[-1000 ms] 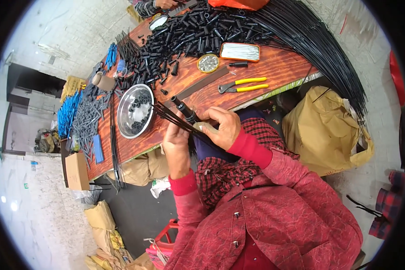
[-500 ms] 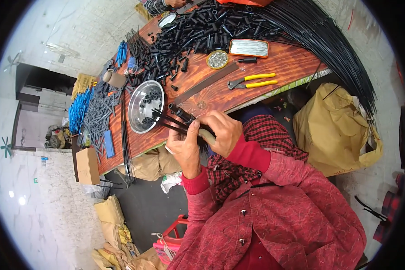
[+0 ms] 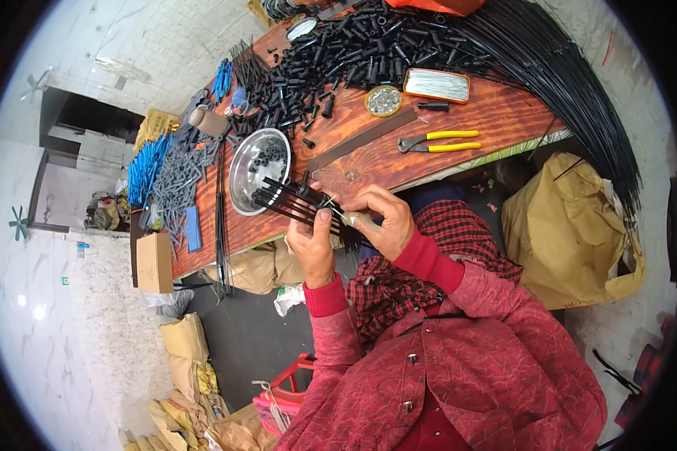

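Black rods (image 3: 282,201) now fan wider, pinched in your left hand (image 3: 311,246); white sliver (image 3: 332,201) newly visible by right hand (image 3: 387,223), fingers bent (can't tell their pinch). Both hands seem committed.

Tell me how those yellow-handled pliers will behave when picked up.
The yellow-handled pliers look stiff and probably head-heavy, given the dark, metal-looking head. Lying flat, they seem unlikely to roll. The spread handles may swing about the pivot.
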A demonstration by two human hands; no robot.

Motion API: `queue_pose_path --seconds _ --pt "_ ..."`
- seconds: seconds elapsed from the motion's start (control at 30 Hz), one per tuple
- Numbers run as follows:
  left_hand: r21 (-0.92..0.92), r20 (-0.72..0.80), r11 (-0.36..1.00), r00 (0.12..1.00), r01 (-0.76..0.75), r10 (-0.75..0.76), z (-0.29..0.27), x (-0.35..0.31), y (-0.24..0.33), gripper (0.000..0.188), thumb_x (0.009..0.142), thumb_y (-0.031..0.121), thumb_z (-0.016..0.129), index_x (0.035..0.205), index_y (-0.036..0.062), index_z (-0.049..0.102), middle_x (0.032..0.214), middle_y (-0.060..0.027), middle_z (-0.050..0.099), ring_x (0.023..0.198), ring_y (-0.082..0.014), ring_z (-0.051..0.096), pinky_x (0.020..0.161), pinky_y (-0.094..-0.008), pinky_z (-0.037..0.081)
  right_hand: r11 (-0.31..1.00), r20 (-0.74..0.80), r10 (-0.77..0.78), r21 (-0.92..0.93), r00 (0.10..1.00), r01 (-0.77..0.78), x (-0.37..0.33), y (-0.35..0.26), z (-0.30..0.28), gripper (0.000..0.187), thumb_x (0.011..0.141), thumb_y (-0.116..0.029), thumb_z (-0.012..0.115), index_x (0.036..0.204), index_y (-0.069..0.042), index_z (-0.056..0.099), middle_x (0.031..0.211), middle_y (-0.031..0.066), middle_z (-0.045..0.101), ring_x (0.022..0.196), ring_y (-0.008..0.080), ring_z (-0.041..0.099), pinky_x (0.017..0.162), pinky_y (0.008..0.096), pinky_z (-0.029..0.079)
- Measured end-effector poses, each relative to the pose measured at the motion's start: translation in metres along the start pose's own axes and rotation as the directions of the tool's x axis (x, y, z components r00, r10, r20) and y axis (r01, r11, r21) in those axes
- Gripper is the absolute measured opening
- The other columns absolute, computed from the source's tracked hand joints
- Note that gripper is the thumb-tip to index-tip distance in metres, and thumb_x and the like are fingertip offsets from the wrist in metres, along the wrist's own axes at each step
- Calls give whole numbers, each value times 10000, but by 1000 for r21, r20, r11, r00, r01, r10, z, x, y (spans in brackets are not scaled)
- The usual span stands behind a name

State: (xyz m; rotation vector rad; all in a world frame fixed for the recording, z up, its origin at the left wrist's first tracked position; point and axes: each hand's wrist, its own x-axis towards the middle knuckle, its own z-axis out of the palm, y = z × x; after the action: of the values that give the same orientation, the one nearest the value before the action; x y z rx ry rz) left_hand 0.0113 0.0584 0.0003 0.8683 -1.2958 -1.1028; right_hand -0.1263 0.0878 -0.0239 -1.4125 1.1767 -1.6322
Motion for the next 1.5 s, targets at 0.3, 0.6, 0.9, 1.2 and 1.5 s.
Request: queue_pose_path --seconds 0.3,0.6,0.9,1.2,1.5 --pt "-130 87 991 995 -42 54 5 -12 22 448 876 155 680 1235 -60 520 982 -126 635 903 -187 602 854 -310 469 799 361 172 494 917 -344 -9 26 -4 301 903 -252 687 1042 -1 598 959 15 619 920 75 571 824 259 481" --pt "-206 89 978 996 32 -14 -8 -17 3 428 867 146 703 1200 -61 533 990 -131 634 907 -186 601 839 -309 482 743 557 76 522 827 -419 -13 45 9 584 973 -516 489 1190 20 573 990 44 626 920 111 587 807 273 489" --pt "-15 144 996 986 90 -87 -11 -9 11 434 879 208 695 1196 -33 523 964 -103 632 866 -155 598 770 -269 493 797 613 146 392 776 -459 -1 34 1 533 988 -439 510 1217 40 557 1077 44 599 977 94 527 873 268 446" --pt "119 330 980 925 157 -188 -2 5 22 348 972 218 534 1241 -2 522 988 -83 672 709 -81 589 561 -199 469 686 686 183 424 704 -592 9 37 -8 479 1005 -368 498 1312 -1 486 1124 46 600 1005 109 559 905 275 455" --pt "75 404 980 892 187 -201 7 14 23 316 978 138 517 1255 -14 537 1056 -102 669 963 -167 623 845 -283 497 725 587 165 473 793 -501 6 49 -15 545 1021 -376 455 1427 -24 368 1116 65 600 955 137 600 834 294 507"
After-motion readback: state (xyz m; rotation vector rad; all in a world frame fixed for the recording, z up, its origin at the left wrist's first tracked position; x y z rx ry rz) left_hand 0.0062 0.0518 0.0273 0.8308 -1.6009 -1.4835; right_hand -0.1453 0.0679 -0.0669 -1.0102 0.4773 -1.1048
